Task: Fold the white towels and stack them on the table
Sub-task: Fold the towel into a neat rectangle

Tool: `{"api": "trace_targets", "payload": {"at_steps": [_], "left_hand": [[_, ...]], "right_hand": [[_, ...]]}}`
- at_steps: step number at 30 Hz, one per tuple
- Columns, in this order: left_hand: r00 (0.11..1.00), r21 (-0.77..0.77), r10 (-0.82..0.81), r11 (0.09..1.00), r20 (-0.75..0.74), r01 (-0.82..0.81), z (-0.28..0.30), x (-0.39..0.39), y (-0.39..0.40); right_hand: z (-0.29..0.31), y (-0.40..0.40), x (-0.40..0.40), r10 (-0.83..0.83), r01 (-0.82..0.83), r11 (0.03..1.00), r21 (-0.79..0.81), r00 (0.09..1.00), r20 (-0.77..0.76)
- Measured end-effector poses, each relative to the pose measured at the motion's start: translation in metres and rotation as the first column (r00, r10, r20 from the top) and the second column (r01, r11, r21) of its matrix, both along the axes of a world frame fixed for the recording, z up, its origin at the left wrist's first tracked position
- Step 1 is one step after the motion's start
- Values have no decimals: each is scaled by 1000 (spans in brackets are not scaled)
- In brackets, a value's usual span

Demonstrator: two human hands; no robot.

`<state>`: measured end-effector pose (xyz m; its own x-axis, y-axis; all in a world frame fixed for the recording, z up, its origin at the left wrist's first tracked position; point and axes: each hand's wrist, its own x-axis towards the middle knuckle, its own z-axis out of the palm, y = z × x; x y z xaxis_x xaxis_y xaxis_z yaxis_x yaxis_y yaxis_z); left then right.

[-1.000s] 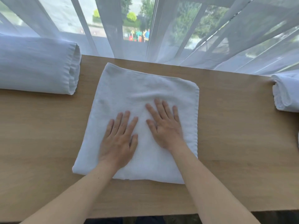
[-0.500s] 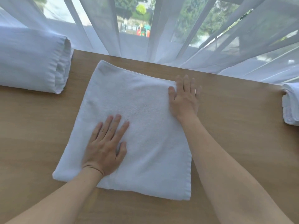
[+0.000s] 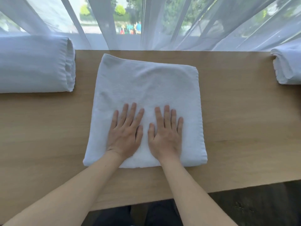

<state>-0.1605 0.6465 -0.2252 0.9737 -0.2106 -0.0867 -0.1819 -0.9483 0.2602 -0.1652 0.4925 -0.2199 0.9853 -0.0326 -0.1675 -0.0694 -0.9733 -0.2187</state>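
A white towel (image 3: 146, 85), folded into a rough square, lies flat in the middle of the wooden table (image 3: 244, 128). My left hand (image 3: 125, 131) and my right hand (image 3: 166, 132) rest side by side on its near half, palms down with fingers straight and slightly spread. Both press on the cloth and hold nothing. A stack of folded white towels (image 3: 34, 64) sits at the table's far left. Another folded white towel (image 3: 288, 66) lies at the far right, cut off by the frame edge.
Sheer white curtains (image 3: 179, 22) hang along the table's far edge, in front of a window. The table's near edge (image 3: 228, 188) runs across the lower frame, with dark floor beyond it at the right.
My right hand has come back from the towel's far right corner to the near middle, beside my left hand. The left hand shifted slightly right. The view has swung to face the table squarely.
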Motion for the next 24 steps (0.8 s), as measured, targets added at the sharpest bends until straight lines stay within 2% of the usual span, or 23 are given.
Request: {"api": "trace_targets", "payload": {"at_steps": [4,6,14,17,20,24], "left_hand": [[983,74,-182,980,-34,184,-4,8,22],[977,98,-208,972,-44,212,-3,33,35],[998,81,22,997,-50,-18,-5,175,70],[996,75,66,995,-60,-62,-4,197,73],[994,69,88,994,-66,-84,3,173,59],[988,-18,-128,992,-90,127,7,51,16]], "right_hand": [[-7,0,-2,2,-1,1000,-19,998,58],[-9,-1,0,7,-4,1000,-30,996,88],[-18,-2,1,25,-22,1000,-20,981,190],[-18,-2,2,31,-23,999,-42,982,186],[-17,-3,2,26,-17,999,-51,983,180],[-18,-1,4,7,-1,1000,-30,978,207]]}}
